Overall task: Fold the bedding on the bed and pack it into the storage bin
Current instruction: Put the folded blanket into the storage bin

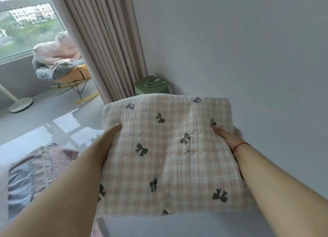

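A folded quilt (166,153), pink-and-white check with dark bow prints, is held up in front of me, clear of the bed. My left hand (108,137) grips its left edge, thumb on top and fingers hidden underneath. My right hand (227,137), with a red thread at the wrist, grips the right edge the same way. More bedding (35,169), pink and blue-grey, lies crumpled at the lower left. No storage bin is recognisable in view.
A green stool-like object (150,86) stands in the corner by the beige curtain (104,41). A rocking chair (65,71) piled with cushions and a white lamp base (20,103) stand near the window. A plain wall fills the right side. The glossy floor lies beyond the quilt.
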Demonstrator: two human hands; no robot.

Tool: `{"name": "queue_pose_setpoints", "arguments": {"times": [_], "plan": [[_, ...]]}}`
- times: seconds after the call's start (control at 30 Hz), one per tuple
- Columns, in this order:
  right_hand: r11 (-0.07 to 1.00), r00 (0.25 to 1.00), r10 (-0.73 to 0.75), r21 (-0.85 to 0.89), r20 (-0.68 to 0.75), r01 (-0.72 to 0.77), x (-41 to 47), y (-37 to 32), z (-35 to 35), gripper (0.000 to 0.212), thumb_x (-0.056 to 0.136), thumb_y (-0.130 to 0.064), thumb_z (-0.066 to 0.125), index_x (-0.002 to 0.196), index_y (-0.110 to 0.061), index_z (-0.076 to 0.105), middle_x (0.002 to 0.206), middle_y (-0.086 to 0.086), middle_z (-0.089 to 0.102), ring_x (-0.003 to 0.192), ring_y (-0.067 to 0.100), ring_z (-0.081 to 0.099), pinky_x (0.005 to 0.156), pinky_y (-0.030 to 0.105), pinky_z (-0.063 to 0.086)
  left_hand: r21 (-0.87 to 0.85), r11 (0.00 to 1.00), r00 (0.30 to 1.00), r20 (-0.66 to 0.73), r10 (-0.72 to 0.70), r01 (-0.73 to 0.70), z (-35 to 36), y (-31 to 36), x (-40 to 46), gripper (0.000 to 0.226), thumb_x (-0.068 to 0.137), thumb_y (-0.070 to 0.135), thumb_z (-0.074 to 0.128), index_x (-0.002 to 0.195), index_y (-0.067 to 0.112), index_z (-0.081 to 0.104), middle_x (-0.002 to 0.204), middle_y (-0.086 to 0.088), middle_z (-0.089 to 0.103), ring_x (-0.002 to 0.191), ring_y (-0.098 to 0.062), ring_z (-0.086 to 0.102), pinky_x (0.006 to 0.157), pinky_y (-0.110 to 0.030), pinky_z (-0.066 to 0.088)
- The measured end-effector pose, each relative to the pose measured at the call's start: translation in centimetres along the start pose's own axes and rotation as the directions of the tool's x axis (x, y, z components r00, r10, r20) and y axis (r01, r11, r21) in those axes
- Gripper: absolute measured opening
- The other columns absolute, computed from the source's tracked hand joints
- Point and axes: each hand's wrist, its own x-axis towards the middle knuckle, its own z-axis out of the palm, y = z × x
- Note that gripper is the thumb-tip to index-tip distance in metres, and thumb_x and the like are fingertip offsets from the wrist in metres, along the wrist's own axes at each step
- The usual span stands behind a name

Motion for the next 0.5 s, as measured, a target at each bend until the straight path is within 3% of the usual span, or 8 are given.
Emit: {"name": "queue_pose_setpoints", "arguments": {"times": [0.07,0.17,0.27,0.33,0.4,0.5], "plan": [[1.000,0.999,0.016,0.017,-0.049,-0.015,1.6,-0.6,-0.1,0.066,0.056,-0.038,0.088,0.112,-0.017,0.062,0.099,0.011,0.070,0.090,0.028,0.068,0.090,0.048,0.052,0.032,0.999,0.999,0.039,-0.009,0.008,1.3,1.6,3.0,0.051,0.080,0.046,0.070,0.118,0.014,0.057,0.101,-0.016,0.072,0.085,-0.032,0.071,0.072,-0.040,0.057],[0.997,0.992,0.064,0.048,-0.107,-0.059,4.6,-0.6,-0.3,0.106,0.027,-0.053,0.091,0.122,-0.019,0.057,0.104,0.009,0.070,0.090,0.026,0.070,0.083,0.043,0.056,0.117,0.991,0.993,0.093,-0.070,0.059,2.2,3.8,8.0,0.085,0.058,0.055,0.084,0.127,0.016,0.054,0.107,-0.017,0.072,0.093,-0.036,0.071,0.080,-0.049,0.056],[0.993,0.983,0.068,0.104,-0.173,-0.050,7.2,-0.5,0.1,0.111,0.027,-0.058,0.088,0.126,-0.020,0.056,0.106,0.008,0.070,0.090,0.025,0.070,0.069,0.034,0.057,0.221,0.972,0.983,0.148,-0.108,0.074,3.1,6.3,13.0,0.104,0.043,0.058,0.089,0.131,0.018,0.052,0.110,-0.018,0.071,0.097,-0.038,0.069,0.082,-0.052,0.055],[0.988,0.967,0.069,0.150,-0.245,-0.033,8.8,-0.1,0.8,0.119,0.022,-0.060,0.089,0.128,-0.021,0.054,0.108,0.008,0.069,0.091,0.025,0.070,0.069,0.033,0.057,0.286,0.955,0.975,0.178,-0.130,0.075,4.3,8.2,16.2,0.106,0.039,0.058,0.090,0.128,0.015,0.054,0.109,-0.017,0.071,0.095,-0.038,0.070,0.083,-0.052,0.055],[0.980,0.956,0.079,0.197,-0.284,-0.022,10.0,0.2,2.0,0.112,0.023,-0.060,0.089,0.122,-0.018,0.059,0.105,0.009,0.070,0.090,0.025,0.070,0.072,0.033,0.056,0.344,0.935,0.966,0.202,-0.160,0.083,5.2,10.0,19.6,0.105,0.037,0.059,0.091,0.126,0.014,0.057,0.108,-0.016,0.071,0.095,-0.038,0.070,0.086,-0.055,0.053],[0.963,0.939,0.125,0.266,-0.319,-0.037,11.9,1.0,3.4,0.074,0.059,-0.048,0.083,0.121,-0.013,0.060,0.105,0.012,0.070,0.089,0.026,0.069,0.068,0.031,0.054,0.437,0.894,0.954,0.217,-0.209,0.096,6.8,12.0,24.9,0.107,0.036,0.060,0.092,0.127,0.015,0.055,0.110,-0.015,0.071,0.095,-0.039,0.070,0.089,-0.058,0.051]]}}
